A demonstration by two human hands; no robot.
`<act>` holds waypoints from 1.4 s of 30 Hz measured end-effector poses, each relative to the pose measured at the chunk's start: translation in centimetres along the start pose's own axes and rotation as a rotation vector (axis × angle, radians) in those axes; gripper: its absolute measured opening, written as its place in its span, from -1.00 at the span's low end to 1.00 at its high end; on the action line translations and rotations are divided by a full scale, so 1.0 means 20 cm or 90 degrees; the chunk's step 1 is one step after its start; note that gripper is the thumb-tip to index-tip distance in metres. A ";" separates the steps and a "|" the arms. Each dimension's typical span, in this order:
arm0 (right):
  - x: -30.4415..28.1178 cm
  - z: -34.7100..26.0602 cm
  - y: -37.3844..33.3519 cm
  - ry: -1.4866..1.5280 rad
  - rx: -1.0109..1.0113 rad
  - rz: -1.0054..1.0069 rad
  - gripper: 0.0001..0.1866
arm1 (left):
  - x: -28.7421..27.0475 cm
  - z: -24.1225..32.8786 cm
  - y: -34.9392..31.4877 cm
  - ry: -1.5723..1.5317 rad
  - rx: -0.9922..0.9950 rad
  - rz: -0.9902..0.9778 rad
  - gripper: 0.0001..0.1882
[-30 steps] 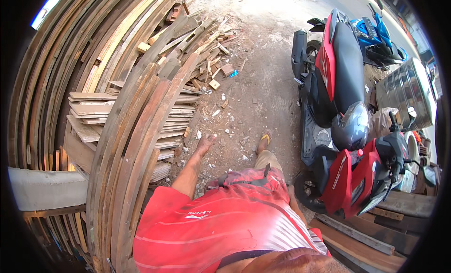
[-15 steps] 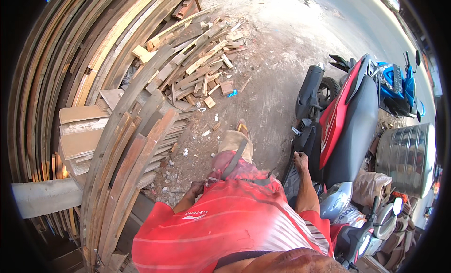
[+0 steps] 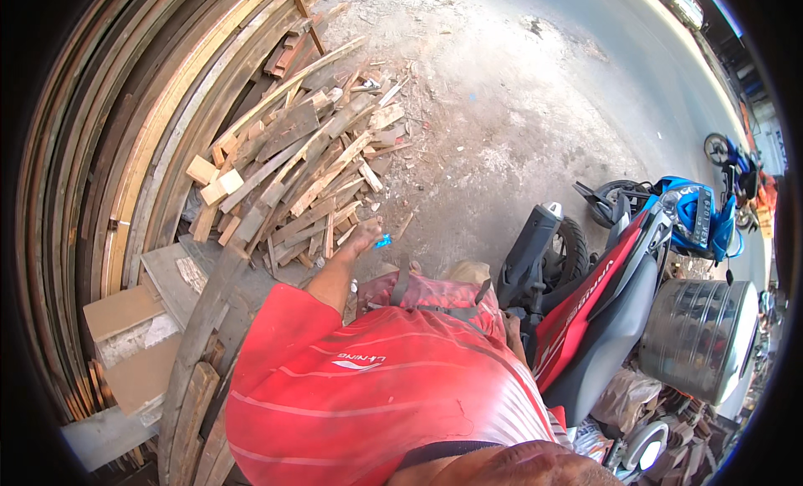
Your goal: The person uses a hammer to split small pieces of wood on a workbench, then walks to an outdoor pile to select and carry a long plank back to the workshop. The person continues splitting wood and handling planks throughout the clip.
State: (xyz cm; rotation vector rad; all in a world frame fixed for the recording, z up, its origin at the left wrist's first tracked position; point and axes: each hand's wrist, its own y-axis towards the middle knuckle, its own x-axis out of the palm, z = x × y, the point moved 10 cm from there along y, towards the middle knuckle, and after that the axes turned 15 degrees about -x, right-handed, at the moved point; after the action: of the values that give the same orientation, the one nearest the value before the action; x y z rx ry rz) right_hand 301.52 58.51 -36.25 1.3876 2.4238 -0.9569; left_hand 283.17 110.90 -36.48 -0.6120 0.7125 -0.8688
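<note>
My left hand reaches forward, and in this view it lies beside the near edge of a heap of wood offcuts. A small blue scrap shows just right of it. The fingers are small and run together, so their pose is unclear and no held thing can be made out. Low at my right side, my right hand is largely hidden by my red shirt. It appears close to the red and black motorcycle; whether they touch, I cannot tell.
Long planks stand in rows on the left, with flat boards and curved-looking timbers nearer. Past the motorcycle are a blue motorcycle and a ribbed metal drum. Dusty ground runs ahead to a road.
I have moved forward past the near timbers. My left hand has swung from my side out to the front. My right hand has dropped back, mostly out of sight beside my shirt.
</note>
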 end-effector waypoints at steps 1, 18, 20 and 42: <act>0.03 -0.03 0.11 -0.046 -0.037 -0.038 -0.61 | -0.08 0.25 0.15 0.003 0.048 0.035 -0.41; 0.09 -1.35 2.84 -0.021 0.007 -0.112 -0.66 | -0.28 0.83 1.48 -0.048 -0.250 0.017 -0.56; 0.04 -1.68 3.32 -0.068 -0.110 -0.127 -0.66 | -0.26 0.86 1.45 -0.071 -0.336 0.002 -0.57; 0.70 -3.36 5.12 -0.153 -0.123 -0.158 -0.66 | -1.52 4.41 3.66 0.019 0.114 0.142 -0.44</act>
State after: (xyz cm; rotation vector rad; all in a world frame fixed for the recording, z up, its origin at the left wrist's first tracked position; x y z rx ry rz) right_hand 388.29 145.92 -35.64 0.8693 2.4634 -0.8556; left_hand 370.72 190.31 -26.22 -0.3523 0.7071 -0.7258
